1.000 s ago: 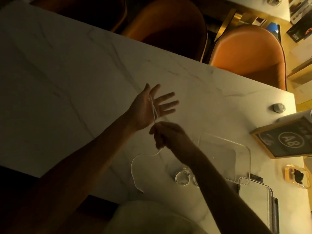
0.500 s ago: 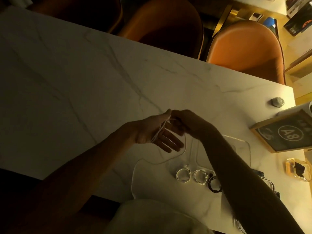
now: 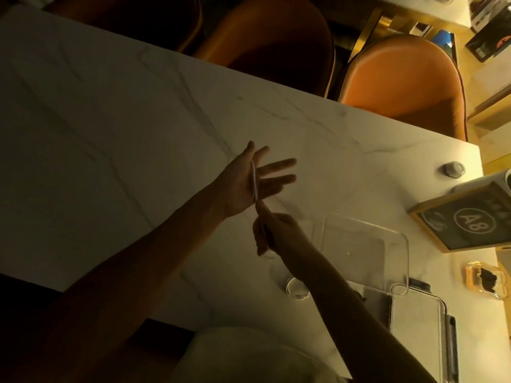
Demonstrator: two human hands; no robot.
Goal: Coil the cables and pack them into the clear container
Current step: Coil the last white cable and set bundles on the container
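A thin white cable [image 3: 253,186] runs in turns across an open palm, above the middle of the table. A coiled cable [image 3: 297,288] lies near the front edge. The clear container [image 3: 362,251] sits empty toward the right edge.

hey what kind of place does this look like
Probably a cafe or restaurant dining area: a marble-look table, orange upholstered chairs tucked in along its far edge, and a framed table-number sign reading A8.

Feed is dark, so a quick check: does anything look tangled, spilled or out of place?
Nothing stands out. The left hand is open with the cable wrapped across its palm; the right hand pinches the other end. The container lies flat and upright on the table.
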